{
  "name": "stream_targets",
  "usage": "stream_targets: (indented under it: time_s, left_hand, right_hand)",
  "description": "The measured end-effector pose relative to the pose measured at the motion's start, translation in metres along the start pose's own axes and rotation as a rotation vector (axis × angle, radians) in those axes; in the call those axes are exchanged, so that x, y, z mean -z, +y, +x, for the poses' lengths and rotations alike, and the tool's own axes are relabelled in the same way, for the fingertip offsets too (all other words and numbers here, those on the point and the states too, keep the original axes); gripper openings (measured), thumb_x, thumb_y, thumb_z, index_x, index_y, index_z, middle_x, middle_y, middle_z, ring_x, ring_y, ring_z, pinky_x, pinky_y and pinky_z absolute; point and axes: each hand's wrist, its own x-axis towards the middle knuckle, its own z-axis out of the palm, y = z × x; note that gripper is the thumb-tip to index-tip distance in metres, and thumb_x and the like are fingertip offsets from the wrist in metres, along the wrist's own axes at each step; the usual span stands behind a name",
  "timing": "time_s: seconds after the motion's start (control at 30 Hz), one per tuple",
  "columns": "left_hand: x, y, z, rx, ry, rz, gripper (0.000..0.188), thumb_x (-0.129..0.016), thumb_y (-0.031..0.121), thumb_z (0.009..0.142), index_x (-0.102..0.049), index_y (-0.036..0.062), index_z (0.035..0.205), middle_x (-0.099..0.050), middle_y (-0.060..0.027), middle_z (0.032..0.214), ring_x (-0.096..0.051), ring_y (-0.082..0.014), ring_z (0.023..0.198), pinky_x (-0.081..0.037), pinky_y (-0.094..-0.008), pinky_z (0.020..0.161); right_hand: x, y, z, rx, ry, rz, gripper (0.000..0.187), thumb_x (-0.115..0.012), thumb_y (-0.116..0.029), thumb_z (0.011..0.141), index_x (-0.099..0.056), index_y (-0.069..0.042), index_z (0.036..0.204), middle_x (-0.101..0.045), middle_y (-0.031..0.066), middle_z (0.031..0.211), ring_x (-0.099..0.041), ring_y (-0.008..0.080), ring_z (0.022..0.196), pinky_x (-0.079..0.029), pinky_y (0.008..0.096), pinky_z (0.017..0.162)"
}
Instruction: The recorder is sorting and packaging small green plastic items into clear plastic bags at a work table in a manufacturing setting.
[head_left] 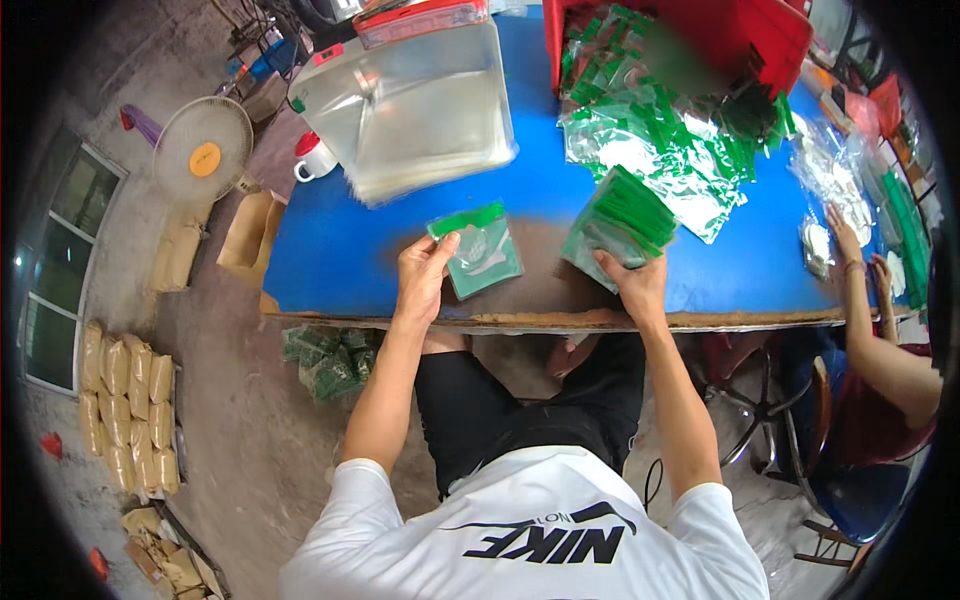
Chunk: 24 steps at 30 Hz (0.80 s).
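My left hand (pixel 425 270) pinches the left edge of a small clear packet (pixel 486 262) with a green top band, thumb on top, just above the table's near edge. To its right, my right hand (pixel 635 280) grips a thick stack of green-topped packets (pixel 622 222), thumb across the lower corner and fingers hidden beneath. The two hands are apart. Beyond the stack, a heap of similar packets (pixel 655 150) spills from a red bin (pixel 690 40) onto the blue table (pixel 340 245). What the packets contain is hard to make out.
A pile of large clear plastic sheets or bags (pixel 430 120) lies at the far left, beside a white mug (pixel 315 157) with red inside. A co-worker's arm (pixel 860 310) reaches onto the right end near white items in plastic (pixel 835 185). Green packets (pixel 332 360) sit on the floor.
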Motion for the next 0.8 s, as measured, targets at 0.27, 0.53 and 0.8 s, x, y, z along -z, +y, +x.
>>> stream_targets:
  time_s: [0.27, 0.53, 0.8]
  left_hand:
    - [0.013, 0.010, 0.005, -0.042, 0.083, -0.168, 0.019, -0.076, 0.001, 0.087, -0.069, 0.0013, 0.105, -0.072, -0.0049, 0.098, -0.067, -0.0126, 0.088, -0.053, -0.0290, 0.084]
    - [0.033, 0.009, 0.010, 0.049, 0.114, -0.280, 0.019, -0.069, 0.017, 0.096, -0.067, 0.0056, 0.112, -0.069, -0.0048, 0.110, -0.065, -0.0149, 0.101, -0.052, -0.0327, 0.089]
    - [0.053, 0.001, 0.022, 0.071, 0.141, -0.308, 0.020, -0.065, 0.021, 0.100, -0.066, 0.0064, 0.114, -0.069, -0.0032, 0.110, -0.066, -0.0152, 0.100, -0.053, -0.0327, 0.088]
  right_hand:
    - [0.000, 0.002, -0.001, -0.037, -0.011, 0.013, 0.042, -0.082, -0.001, 0.078, -0.065, 0.002, 0.117, -0.070, 0.0089, 0.110, -0.064, 0.0170, 0.099, -0.052, 0.0325, 0.087]
    - [0.002, 0.004, 0.001, 0.012, 0.016, -0.036, 0.042, -0.082, -0.002, 0.079, -0.066, 0.003, 0.117, -0.070, 0.0094, 0.108, -0.064, 0.0179, 0.098, -0.051, 0.0324, 0.088]
    - [0.001, -0.010, -0.002, -0.004, 0.023, -0.051, 0.042, -0.082, -0.003, 0.078, -0.065, 0.004, 0.115, -0.070, 0.0094, 0.107, -0.064, 0.0175, 0.096, -0.051, 0.0317, 0.086]
